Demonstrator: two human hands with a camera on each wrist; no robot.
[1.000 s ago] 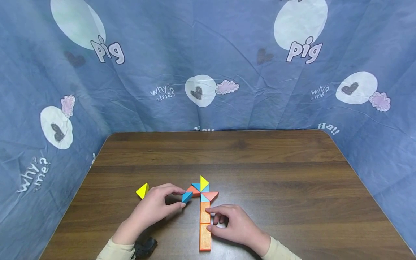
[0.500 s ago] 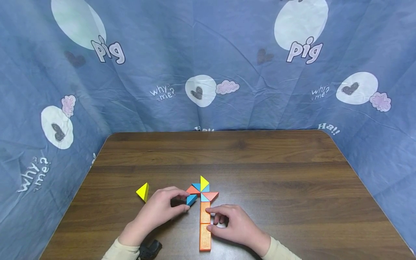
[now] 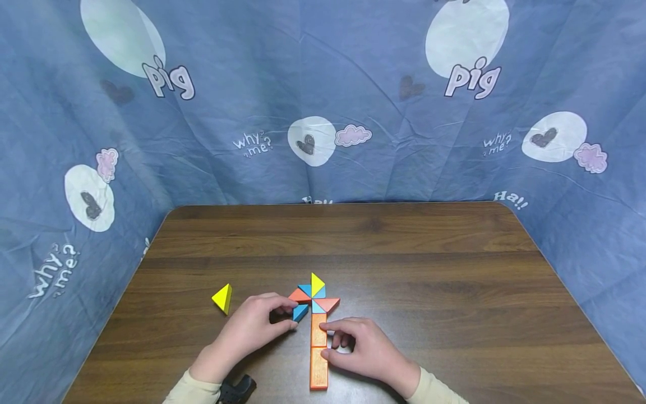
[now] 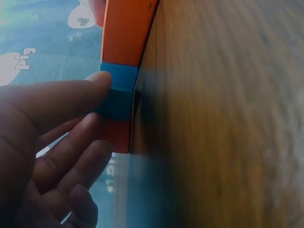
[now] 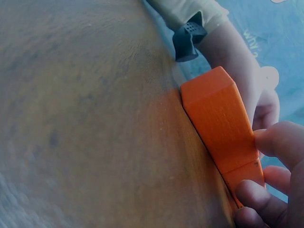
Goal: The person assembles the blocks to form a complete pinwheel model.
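Observation:
My left hand (image 3: 259,320) pinches a blue triangular block (image 3: 300,312) between thumb and fingertips, just below the red-orange triangle on the left of a pinwheel-like cluster. In the left wrist view the thumb lies on this blue block (image 4: 116,102). Below the cluster, two orange rectangular blocks (image 3: 318,367) run end to end as a stem. My right hand (image 3: 368,348) rests its index fingertip on the upper orange block and its thumb on the lower one, along their right side. The cluster holds a yellow triangle (image 3: 317,285), a salmon triangle (image 3: 328,304) and several blue ones.
A loose yellow triangular block (image 3: 222,298) lies left of the left hand. The brown wooden table (image 3: 429,269) reaches back to a blue printed cloth (image 3: 353,174). A black wrist device (image 3: 237,389) is by the left sleeve.
The left hand has slid right and slightly toward the near side with the blue triangular block, bringing it closer to the stem. The right hand and the orange blocks have not visibly moved.

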